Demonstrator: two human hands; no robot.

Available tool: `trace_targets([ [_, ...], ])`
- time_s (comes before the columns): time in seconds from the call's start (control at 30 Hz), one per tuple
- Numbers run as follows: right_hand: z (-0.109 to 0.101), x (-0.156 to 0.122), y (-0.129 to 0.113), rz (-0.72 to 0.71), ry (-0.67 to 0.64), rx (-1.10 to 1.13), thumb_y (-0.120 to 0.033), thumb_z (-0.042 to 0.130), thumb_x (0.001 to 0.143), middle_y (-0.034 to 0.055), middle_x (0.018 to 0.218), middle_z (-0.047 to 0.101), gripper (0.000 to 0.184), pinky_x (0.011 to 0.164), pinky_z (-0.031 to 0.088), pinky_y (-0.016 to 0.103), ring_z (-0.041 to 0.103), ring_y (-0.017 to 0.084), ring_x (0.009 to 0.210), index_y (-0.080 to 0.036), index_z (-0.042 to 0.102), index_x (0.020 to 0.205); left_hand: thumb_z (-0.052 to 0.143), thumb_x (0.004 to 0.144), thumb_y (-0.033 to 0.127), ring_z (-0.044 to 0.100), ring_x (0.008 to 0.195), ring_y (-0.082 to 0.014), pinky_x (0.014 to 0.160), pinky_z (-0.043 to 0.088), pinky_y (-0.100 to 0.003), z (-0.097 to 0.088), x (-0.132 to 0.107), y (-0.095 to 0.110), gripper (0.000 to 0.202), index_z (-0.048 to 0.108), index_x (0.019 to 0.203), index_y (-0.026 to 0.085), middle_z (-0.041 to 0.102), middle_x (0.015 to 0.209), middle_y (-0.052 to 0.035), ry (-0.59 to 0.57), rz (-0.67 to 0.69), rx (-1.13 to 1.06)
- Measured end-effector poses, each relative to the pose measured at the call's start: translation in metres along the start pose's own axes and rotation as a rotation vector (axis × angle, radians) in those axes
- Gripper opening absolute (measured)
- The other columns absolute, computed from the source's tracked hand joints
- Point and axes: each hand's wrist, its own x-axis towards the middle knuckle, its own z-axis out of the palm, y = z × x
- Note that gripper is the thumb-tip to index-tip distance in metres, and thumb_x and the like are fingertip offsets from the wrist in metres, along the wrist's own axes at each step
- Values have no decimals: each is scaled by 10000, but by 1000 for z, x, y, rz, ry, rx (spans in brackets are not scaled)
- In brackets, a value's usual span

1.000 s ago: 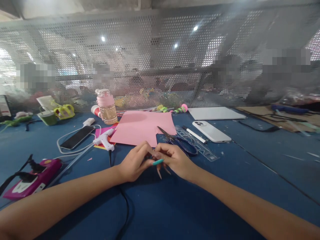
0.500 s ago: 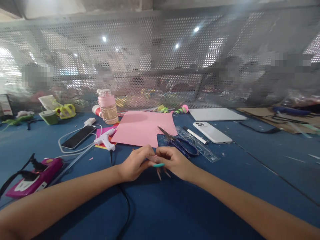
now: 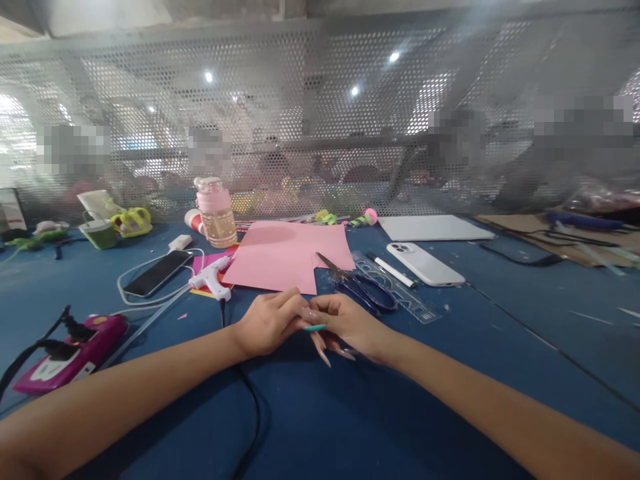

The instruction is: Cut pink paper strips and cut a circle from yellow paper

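My left hand (image 3: 270,323) and my right hand (image 3: 357,327) meet over the blue table, fingers bent and fingertips touching. Both are closed in a pinch; whatever is between them, if anything, is hidden or too small to name. A long teal nail (image 3: 316,327) shows where the fingers meet, with pale long nails pointing down below it. Just beyond the hands lie pink paper sheets (image 3: 280,257) with a cut-out corner. Scissors with blue handles (image 3: 356,287) rest partly open beside my right hand. A white glue gun (image 3: 213,279) lies beyond my left hand.
At left are a magenta power strip (image 3: 73,357), a black phone (image 3: 159,273) and a pink-lidded bottle (image 3: 216,213). A clear stencil ruler (image 3: 400,293), a white marker (image 3: 395,271) and a white phone (image 3: 427,265) lie right. A perforated metal screen (image 3: 310,113) stands behind.
The fingers have shifted slightly against each other; more of the long pale nails now extends below, toward the right. The things on the table stay put.
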Motion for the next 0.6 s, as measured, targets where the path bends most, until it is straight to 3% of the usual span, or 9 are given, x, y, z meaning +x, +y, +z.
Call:
trace_targets([
  [0.23,4,-1,1,-125,71,39,-551,586,693,-54,476,547,411,264,243,134,382,19,279,-157,478,644,158,927,336,547,526,-122,481,422,-208,2,-2,2,386,445,742,156,572,649,-40,-3,-113,123],
  [0.6,4,-2,6,-228,108,-77,-550,545,731,-57,522,501,396,298,261,145,365,24,333,-169,465,662,161,930,280,528,443,-108,431,378,-203,2,2,7,334,446,808,159,573,595,-1,-2,-69,204],
])
